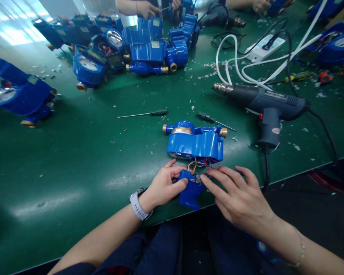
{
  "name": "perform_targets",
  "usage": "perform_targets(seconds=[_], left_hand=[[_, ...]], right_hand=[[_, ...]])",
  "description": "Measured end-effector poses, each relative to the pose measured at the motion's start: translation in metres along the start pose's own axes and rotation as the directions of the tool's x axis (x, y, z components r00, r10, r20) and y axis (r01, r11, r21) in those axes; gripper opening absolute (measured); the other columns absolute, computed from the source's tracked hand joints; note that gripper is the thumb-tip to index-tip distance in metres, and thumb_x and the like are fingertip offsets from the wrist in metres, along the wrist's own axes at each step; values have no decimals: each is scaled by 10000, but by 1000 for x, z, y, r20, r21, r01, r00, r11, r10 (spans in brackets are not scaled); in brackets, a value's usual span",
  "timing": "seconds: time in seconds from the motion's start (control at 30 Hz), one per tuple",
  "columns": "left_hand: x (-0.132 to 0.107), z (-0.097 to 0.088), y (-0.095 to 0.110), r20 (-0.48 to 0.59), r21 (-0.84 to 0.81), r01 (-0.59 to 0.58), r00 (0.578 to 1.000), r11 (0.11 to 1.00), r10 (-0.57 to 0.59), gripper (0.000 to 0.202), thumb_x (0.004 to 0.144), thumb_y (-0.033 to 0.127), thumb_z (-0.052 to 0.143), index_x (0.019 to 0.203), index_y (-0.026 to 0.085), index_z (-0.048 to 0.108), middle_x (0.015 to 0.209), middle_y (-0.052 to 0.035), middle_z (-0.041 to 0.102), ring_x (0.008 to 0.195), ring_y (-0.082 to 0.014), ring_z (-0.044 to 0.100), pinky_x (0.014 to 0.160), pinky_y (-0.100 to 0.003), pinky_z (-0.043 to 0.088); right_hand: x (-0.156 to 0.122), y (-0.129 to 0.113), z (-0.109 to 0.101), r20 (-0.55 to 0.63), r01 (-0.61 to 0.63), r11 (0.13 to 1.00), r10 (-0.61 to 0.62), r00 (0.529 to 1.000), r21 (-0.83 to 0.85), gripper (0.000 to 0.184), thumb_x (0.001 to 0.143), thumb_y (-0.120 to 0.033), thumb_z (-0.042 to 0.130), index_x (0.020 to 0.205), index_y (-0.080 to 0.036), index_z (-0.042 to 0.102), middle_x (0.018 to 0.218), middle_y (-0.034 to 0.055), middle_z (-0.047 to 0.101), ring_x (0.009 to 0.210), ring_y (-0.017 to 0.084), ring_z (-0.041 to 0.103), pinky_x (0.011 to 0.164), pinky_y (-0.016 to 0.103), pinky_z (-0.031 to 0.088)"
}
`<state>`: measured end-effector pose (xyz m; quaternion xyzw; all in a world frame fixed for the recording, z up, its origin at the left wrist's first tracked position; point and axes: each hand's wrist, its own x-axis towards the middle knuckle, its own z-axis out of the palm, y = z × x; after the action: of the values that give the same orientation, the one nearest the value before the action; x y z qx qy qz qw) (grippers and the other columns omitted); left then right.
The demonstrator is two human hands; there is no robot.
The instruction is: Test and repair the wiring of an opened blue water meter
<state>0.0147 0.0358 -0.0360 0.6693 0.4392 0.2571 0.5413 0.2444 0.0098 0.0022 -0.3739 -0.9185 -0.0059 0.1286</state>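
Note:
A blue water meter (195, 144) with brass threaded ends lies on its side in front of me. Yellow, white and red wires (212, 163) run from it to a blue plastic housing part (190, 194) at the table's front edge. My left hand (164, 185) grips that part from the left, thumb on top. From the right, my right hand (236, 194) reaches over it, its index fingertip touching a small greyish piece at the part's upper edge. The right hand's other fingers are stretched out and apart. Whatever lies beneath its fingertips is partly hidden.
Two screwdrivers (159, 113) (206, 117) lie beyond the meter. A heat gun (271, 107) rests at right, its cord hanging over the edge. Behind it are a power strip (265, 47) and white cables. More blue meters (147, 51) stand at the back, near other people's hands (147, 9).

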Motion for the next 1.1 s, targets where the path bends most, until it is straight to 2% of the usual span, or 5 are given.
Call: perform_targets(seconds=[0.2,0.53,0.77,0.93,1.1], left_hand=[[1,1,-1,-17,13,0,1000,1000,0,207,831,231,496,937,184,667,887,23,749,824,-155,692,1233,-481,137],[1,2,0,-39,8,0,999,1000,0,180,834,269,485,822,175,638,760,41,700,732,-138,662,1228,-507,180],[-2,5,-6,-93,60,-110,989,992,115,196,865,233,510,996,195,651,978,-21,755,936,-190,706,1194,-572,214],[-5,10,-13,-235,247,-263,917,932,322,203,850,207,599,1044,193,662,1053,-91,749,1014,-224,693,1096,-574,354],[-5,11,-12,-277,445,-339,828,829,488,186,860,218,642,1043,186,666,1022,-110,759,1012,-234,695,1041,-537,399]], right_hand=[[4,-7,6,-22,-52,998,53,998,22,337,942,-130,482,1248,-145,624,1185,142,641,1083,334,537,905,517,345],[8,-3,4,-38,-6,998,9,999,63,320,931,-59,467,1207,-97,626,1101,137,650,954,317,569,745,442,395],[2,2,3,23,-89,956,86,996,279,382,925,-47,485,1291,-134,554,1176,103,627,1023,279,552,814,438,453],[-3,-2,0,41,-183,881,184,982,437,422,930,-68,510,1337,-181,514,1201,85,595,1085,233,530,916,426,456],[-7,-14,-3,-16,-173,918,191,981,357,445,899,-43,481,1331,-151,503,1215,118,562,1130,257,502,950,492,437]])
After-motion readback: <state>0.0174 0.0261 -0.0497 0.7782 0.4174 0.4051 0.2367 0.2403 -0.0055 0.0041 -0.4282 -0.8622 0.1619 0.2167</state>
